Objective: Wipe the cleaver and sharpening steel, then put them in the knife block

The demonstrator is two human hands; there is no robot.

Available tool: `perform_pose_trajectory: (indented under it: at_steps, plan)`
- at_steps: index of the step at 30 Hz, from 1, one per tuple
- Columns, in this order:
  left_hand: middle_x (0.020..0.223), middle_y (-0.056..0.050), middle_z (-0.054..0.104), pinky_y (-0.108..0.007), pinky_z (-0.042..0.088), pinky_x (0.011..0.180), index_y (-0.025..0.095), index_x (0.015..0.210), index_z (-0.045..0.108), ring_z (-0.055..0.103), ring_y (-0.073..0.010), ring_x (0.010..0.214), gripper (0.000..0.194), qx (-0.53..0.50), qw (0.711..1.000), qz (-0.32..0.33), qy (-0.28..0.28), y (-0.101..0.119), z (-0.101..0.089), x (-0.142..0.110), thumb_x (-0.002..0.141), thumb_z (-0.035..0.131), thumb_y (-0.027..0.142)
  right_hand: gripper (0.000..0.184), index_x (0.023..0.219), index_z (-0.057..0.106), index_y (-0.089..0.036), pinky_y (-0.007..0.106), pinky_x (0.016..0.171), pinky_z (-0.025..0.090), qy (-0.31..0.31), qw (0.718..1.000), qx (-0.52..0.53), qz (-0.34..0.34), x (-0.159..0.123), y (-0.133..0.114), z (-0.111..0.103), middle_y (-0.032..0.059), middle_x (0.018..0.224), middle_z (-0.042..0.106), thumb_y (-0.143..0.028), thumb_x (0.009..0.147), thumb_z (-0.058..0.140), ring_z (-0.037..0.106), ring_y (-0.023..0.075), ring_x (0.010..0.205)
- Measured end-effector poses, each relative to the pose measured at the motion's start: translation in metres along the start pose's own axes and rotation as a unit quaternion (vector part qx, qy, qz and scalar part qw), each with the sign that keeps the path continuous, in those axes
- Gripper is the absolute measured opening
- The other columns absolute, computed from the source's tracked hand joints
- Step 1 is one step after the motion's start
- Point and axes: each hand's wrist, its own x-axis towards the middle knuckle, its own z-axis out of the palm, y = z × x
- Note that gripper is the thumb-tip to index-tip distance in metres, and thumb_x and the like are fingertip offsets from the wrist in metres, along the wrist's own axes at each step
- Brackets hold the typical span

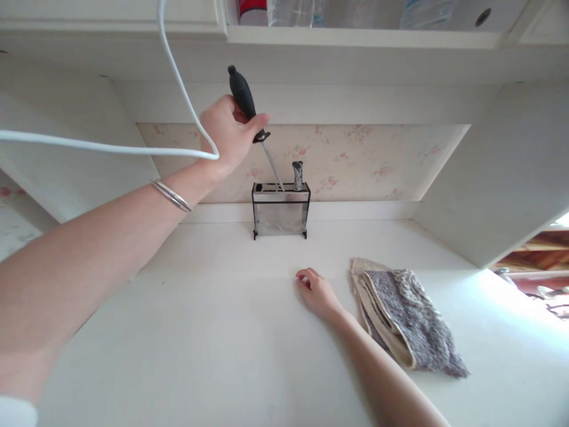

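Observation:
My left hand (231, 133) is closed around the black handle of a honing steel (272, 163). The rod slants down to the right, and its tip meets the slotted top of a knife block (281, 218) with black edges and clear-looking sides. I cannot tell how far the tip is inside a slot. A worn grey-and-black handle (298, 176) stands upright at the right of the block's top. On the white counter, in front of the block, rests my right hand (317, 292), its fingers loosely curled with nothing in them.
A folded grey-and-beige towel (409, 317) lies right of my right forearm. A white cable (111, 149) crosses in front of my left wrist. Overhead, an open cabinet shelf (364, 37) holds plastic-wrapped things. White side panels (502, 160) flank the counter (200, 344).

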Motion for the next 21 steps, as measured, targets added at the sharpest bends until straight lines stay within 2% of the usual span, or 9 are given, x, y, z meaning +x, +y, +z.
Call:
perform_pose_trajectory:
  at_steps: [3,8,11,17,21]
  plan:
    - [0.095,0.001,0.070,-0.040,0.047,0.077,0.034,0.090,0.060,0.064,-0.0216,0.090,0.036,0.019,0.997,-0.006,0.079,-0.006,0.007,0.017,0.074,0.053,0.066,0.020,0.097,0.061,-0.024,0.025,0.071,0.043,0.002,1.000,0.001,-0.007,-0.001,-0.001,-0.001,0.0025,0.096,0.064,-0.025,0.087,0.044,0.060,0.0134,0.074]
    - [0.098,-0.002,0.070,-0.040,0.045,0.078,0.031,0.095,0.061,0.062,-0.0232,0.094,0.046,0.021,0.996,-0.036,0.076,-0.020,0.030,0.024,0.072,0.053,0.070,0.021,0.098,0.061,-0.023,0.025,0.071,0.043,-0.003,1.000,0.001,-0.010,-0.002,-0.001,-0.002,0.0029,0.096,0.064,-0.026,0.088,0.043,0.060,0.0134,0.074]
    - [0.095,-0.001,0.070,-0.039,0.043,0.077,0.029,0.094,0.062,0.061,-0.0208,0.093,0.047,0.014,0.995,-0.054,0.080,-0.027,0.042,0.025,0.071,0.053,0.070,0.020,0.098,0.061,-0.023,0.024,0.070,0.043,-0.006,1.000,-0.003,-0.011,-0.002,-0.002,-0.002,0.0034,0.098,0.064,-0.025,0.088,0.043,0.060,0.0134,0.075]
    - [0.086,0.001,0.072,-0.036,0.038,0.080,0.022,0.097,0.061,0.054,-0.0146,0.105,0.076,0.010,0.997,-0.067,0.042,-0.028,0.055,0.027,0.065,0.035,0.085,0.020,0.098,0.061,-0.023,0.024,0.069,0.041,-0.008,1.000,-0.014,-0.013,-0.001,-0.001,-0.002,0.0038,0.099,0.064,-0.024,0.088,0.043,0.059,0.0131,0.074]
    - [0.090,0.000,0.072,-0.039,0.037,0.084,0.023,0.101,0.061,0.053,-0.0190,0.109,0.070,0.012,0.998,-0.057,0.021,-0.028,0.062,0.027,0.071,0.036,0.080,0.020,0.099,0.061,-0.023,0.023,0.068,0.040,-0.011,1.000,-0.013,-0.016,0.000,0.000,-0.001,0.0037,0.098,0.064,-0.024,0.088,0.044,0.059,0.0128,0.073]
